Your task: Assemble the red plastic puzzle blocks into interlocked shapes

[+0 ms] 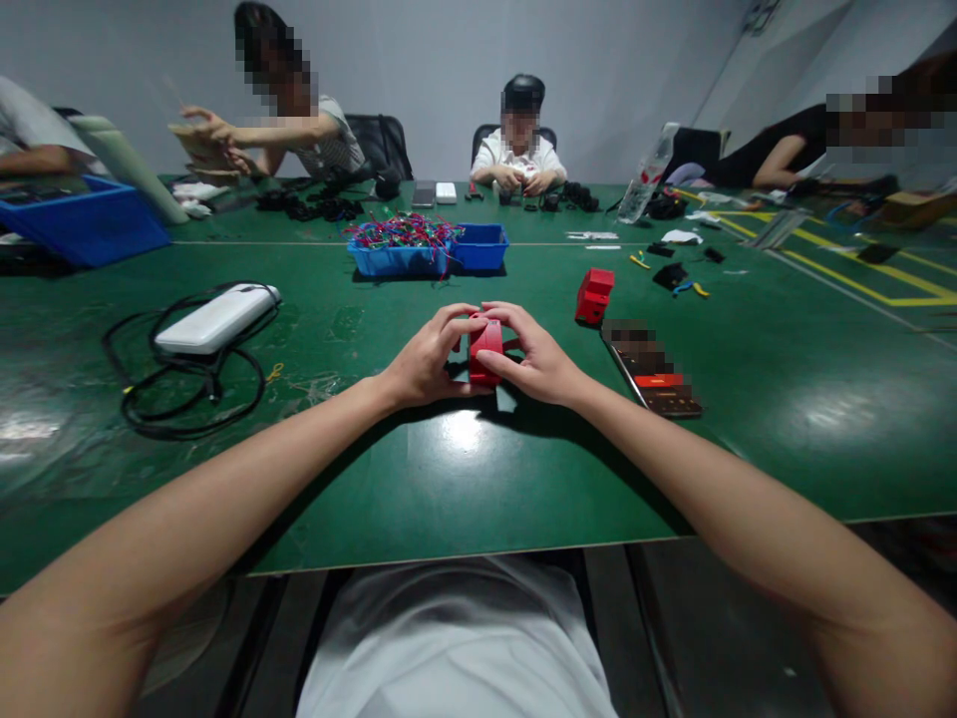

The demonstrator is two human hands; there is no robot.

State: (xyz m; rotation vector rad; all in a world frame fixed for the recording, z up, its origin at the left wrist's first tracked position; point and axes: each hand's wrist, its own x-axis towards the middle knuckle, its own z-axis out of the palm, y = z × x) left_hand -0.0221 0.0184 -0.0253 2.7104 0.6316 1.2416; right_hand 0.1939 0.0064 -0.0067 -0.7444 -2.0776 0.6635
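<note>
Between my two hands is a small red plastic part (486, 344) with a curved face, held just over the green table (419, 489). My left hand (434, 359) grips its left side, fingers over the top and thumb low. From the other side my right hand (539, 357) closes on it, its thumb pressed across the front. The fingers hide much of the part, and its exact kind cannot be made out. Another red plastic piece (595, 296) stands on the table beyond my right hand, near a phone (658, 384) with a lit screen.
A white power bank (216, 319) with a looped black cable (179, 424) lies at left. Farther back are a blue bin (404, 261) of coloured wires, a smaller blue bin (479, 249) and a plastic bottle (647, 179). Several people sit around the table.
</note>
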